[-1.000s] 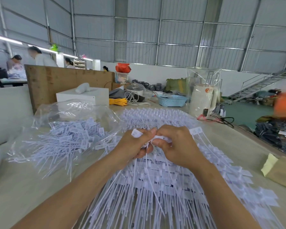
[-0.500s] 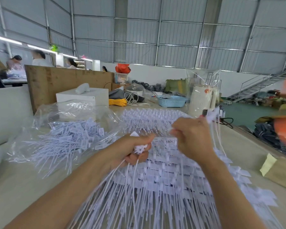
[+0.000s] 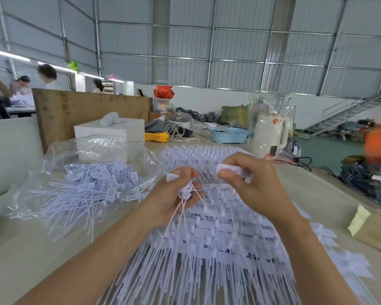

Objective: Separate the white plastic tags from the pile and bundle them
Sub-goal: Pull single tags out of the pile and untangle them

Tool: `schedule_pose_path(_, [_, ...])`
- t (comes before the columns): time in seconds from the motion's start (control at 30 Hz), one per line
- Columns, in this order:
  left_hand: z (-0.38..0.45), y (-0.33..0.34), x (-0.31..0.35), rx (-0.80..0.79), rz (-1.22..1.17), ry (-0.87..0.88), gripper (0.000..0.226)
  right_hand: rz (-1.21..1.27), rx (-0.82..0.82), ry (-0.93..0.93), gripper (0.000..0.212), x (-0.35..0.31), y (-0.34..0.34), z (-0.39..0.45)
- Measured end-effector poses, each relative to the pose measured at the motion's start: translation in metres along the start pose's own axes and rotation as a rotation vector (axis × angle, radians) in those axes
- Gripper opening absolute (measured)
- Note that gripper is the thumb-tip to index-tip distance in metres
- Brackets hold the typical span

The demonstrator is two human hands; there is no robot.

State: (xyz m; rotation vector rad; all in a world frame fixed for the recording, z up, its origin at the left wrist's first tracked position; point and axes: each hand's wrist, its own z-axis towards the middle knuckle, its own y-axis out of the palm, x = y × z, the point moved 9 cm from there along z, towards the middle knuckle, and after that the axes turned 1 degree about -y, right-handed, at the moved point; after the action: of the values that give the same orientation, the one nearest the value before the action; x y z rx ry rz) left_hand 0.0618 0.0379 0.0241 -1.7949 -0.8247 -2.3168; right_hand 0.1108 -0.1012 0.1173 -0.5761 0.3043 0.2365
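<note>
- Table [image 3: 42, 256]: pale wood top, runs from you out to the far clutter.
- Tag pile [image 3: 218, 249]: big sheet of white plastic tags laid in rows, centre of table, straight under both yr hands, long tails pointing back at you. Loose tags spill off its R edge.
- Clear bag [image 3: 92, 172]: on table L of the pile, crumpled open, w/ more loose white tags inside and poking out toward you.
- White box [image 3: 110, 130]: behind the bag, small white roll lying on top.
- Kettle [image 3: 271, 133]: cream, far R of table, inside a clear plastic wrap; cable on the table beside it.
- Blue basket [image 3: 229, 135]: L of kettle, at back.
- Yellow cord coil [image 3: 156, 136]: between box and basket.
- Brown envelope [image 3: 378, 234]: R table edge, yellow note on it.
- Yr left hand [image 3: 176, 194]: above pile, fingers curled round a small bunch of tags [image 3: 186, 191], heads in the fist, tails hanging down to the pile.
- Yr right hand [image 3: 251, 181]: just R of the left, apart from it, thumb and fingers pinching a white tag head [image 3: 227, 169]; its tail I can't make out.
</note>
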Motion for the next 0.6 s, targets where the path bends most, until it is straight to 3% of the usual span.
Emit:
schedule_pose_path(0.1, [-0.007,0.019,0.001,-0.096,0.122,0.06,0.042,-0.037,-0.145,-0.016,0.016,-0.007,0.025,-0.002])
schedule_pose_path(0.17, [-0.01,0.029,0.003,-0.131,0.175,0.107,0.04,-0.126,-0.223,-0.026,0.022,-0.005,0.038,-0.005])
schedule_pose_path(0.23, [-0.012,0.03,0.005,-0.107,0.235,0.152,0.029,-0.173,-0.259,-0.032,0.026,-0.002,0.043,-0.008])
schedule_pose_path(0.4, [-0.009,0.016,0.012,0.01,0.325,0.237,0.029,-0.161,-0.308,0.0,0.047,0.006,0.044,-0.01])
schedule_pose_path(0.6, [-0.007,0.012,0.009,0.041,0.33,0.25,0.033,-0.181,-0.295,0.009,0.012,0.023,0.036,-0.009])
